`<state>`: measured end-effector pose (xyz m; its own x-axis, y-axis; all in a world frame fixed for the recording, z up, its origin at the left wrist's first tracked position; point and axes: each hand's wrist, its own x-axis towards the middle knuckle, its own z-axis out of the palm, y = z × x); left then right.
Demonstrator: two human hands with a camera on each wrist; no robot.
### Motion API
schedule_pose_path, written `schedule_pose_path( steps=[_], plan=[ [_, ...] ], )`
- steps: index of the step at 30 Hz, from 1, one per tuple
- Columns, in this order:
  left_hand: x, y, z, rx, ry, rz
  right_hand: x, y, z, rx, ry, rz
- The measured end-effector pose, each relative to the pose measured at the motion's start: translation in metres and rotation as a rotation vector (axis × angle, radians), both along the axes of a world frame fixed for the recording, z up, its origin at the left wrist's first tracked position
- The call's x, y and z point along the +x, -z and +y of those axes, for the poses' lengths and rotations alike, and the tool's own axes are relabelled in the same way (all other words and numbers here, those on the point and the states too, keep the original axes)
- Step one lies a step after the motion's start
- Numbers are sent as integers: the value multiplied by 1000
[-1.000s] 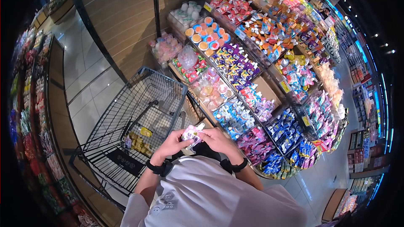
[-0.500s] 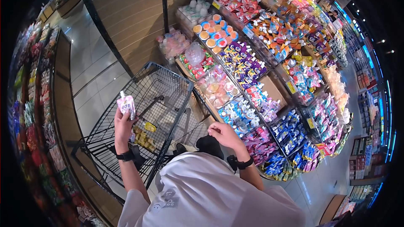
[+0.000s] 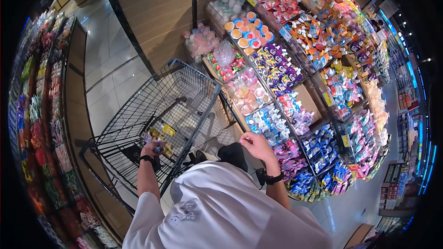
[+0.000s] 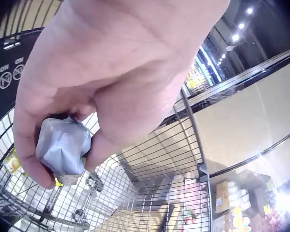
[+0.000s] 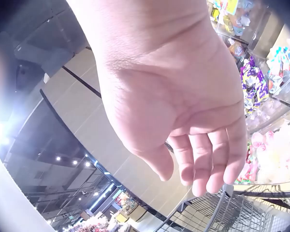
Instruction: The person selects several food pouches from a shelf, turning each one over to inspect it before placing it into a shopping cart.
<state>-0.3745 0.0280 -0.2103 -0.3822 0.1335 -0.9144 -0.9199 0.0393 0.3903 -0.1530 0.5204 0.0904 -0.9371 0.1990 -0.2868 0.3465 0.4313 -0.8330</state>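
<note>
In the head view my left hand (image 3: 152, 149) reaches down inside the shopping cart (image 3: 154, 92), close by several yellow packs (image 3: 168, 130). Its fingers and thumb grip a pouch, whose silvery end (image 4: 64, 146) faces the left wrist camera; the rest of the pouch is hidden by the hand. My right hand (image 3: 258, 146) hangs empty in front of the body, beside the candy bins. Its fingers are loosely bent in the right wrist view, with nothing between them and the thumb.
Sloping bins of wrapped sweets and jelly cups (image 3: 249, 32) stand right of the cart. Another candy shelf (image 3: 55, 124) runs along the left. A wooden panel (image 3: 157, 14) rises behind the cart, and tiled floor (image 3: 108, 60) shows between.
My left hand took the pink-and-white pouch away from the right hand, swung left over the cart, then lowered it inside. The right hand let go of the pouch and has stayed near the bins.
</note>
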Motion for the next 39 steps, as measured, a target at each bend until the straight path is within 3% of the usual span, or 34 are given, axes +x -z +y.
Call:
schedule_pose_path(
  steps=[1, 3, 4, 5, 10, 11, 13, 15, 17, 18, 19, 20, 23, 27, 30, 32, 35, 39],
  plan=[
    [1, 22, -16, 1, -3, -5, 1, 1, 0, 13, -8, -20],
    [8, 45, -35, -230, 394, 805, 4, 6, 0, 25, -19, -45],
    [4, -48, 19, -376, -161, 206, 6, 13, 1, 15, -20, -39],
    [-2, 2, -6, -460, -162, 231, 8, 17, 1, 5, -21, -32],
    [7, -55, 32, -418, -295, 162, 12, 19, 6, 12, -1, -70],
    [5, -62, 35, -377, -144, 134, 16, 24, 10, 13, 22, -64],
    [2, -30, 27, -160, -78, 166, 22, 35, 24, 4, 65, -49],
    [-3, -37, 43, -36, 27, 223, 33, 39, 48, 7, 130, -31],
    [-13, -33, 62, -34, 159, 254, 44, 44, 71, 194, 232, -54],
    [-8, -63, 83, -50, 209, 296, 52, 54, 88, 264, 276, 19],
    [0, -101, 104, -69, 255, 339, 57, 46, 100, 327, 374, -91],
    [0, -103, 115, -102, 325, 327, 65, 53, 117, 396, 434, -49],
    [21, -134, 151, -69, 361, 440, 83, 66, 161, 516, 679, -90],
    [38, -114, 184, -30, 462, 443, 102, 111, 208, 645, 835, -34],
    [43, -51, 190, -19, 405, 562, 99, 115, 217, 566, 860, -97],
    [42, -52, 193, -16, 415, 555, 103, 145, 234, 499, 836, -109],
    [45, -68, 203, -46, 364, 551, 96, 150, 236, 606, 774, -136],
    [41, -70, 205, -90, 396, 504, 86, 158, 243, 485, 799, -160]
  ],
)
